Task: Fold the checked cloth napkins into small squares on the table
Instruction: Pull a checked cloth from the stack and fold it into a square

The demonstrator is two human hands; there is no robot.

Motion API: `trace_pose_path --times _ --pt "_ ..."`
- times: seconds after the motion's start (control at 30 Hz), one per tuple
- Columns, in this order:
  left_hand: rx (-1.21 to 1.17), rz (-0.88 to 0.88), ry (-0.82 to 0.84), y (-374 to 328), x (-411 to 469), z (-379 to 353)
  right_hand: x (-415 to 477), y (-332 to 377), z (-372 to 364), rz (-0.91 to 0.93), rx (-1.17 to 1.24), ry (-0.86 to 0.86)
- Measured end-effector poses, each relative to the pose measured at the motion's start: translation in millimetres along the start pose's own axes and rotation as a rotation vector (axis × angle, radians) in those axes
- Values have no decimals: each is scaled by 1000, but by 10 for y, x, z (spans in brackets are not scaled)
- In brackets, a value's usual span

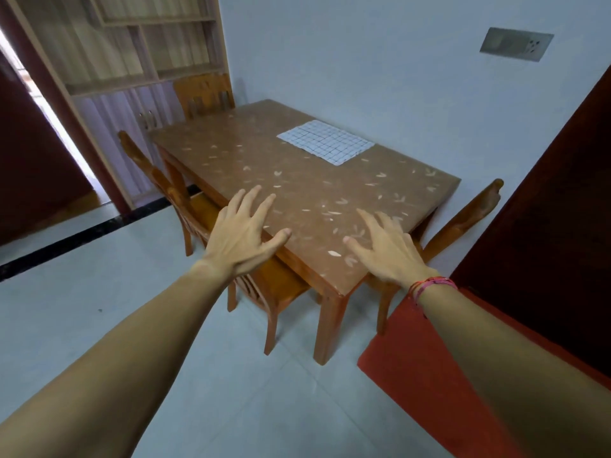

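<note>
Over the near end of a brown leaf-patterned wooden worktop [231, 166], the left hand [239, 239] and right hand [388, 251] reach with fingers spread, holding nothing; 1 white checked cloth napkin [325, 141] lies flat at the far end.

A white checked napkin [325, 142] lies spread flat near the far edge of the brown table [251, 160], by the wall and well apart from both hands. The left hand [243, 234] and the right hand [385, 251] reach out with fingers spread and straight over the table's near corner, holding nothing; a red thread band [429, 284] circles the right wrist. Wooden chairs [185, 206] stand tucked along the table's sides, and a red mat [426, 368] lies on the pale floor below the right forearm.
</note>
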State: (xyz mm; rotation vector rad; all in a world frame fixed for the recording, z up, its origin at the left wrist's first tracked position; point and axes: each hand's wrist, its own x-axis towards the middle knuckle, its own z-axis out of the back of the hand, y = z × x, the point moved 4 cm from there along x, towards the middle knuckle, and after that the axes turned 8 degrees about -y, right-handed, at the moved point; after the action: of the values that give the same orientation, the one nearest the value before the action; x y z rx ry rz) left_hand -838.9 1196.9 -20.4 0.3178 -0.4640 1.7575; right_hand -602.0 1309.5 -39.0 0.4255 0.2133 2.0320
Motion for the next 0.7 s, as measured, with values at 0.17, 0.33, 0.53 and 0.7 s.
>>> trace_pose_path --times 0.17,0.33,0.53,0.7 --pt "-3 -13 29 180 462 -332 505 -42 -189 -25 7 13" --pt "-28 -46 38 457 954 -676 1051 -43 -439 -42 15 -9" --pt "-64 -78 72 896 1700 -1084 1796 20 -686 -113 -13 2" --pt "-117 -100 127 1099 2230 -1353 2287 69 -766 -147 -33 -34"
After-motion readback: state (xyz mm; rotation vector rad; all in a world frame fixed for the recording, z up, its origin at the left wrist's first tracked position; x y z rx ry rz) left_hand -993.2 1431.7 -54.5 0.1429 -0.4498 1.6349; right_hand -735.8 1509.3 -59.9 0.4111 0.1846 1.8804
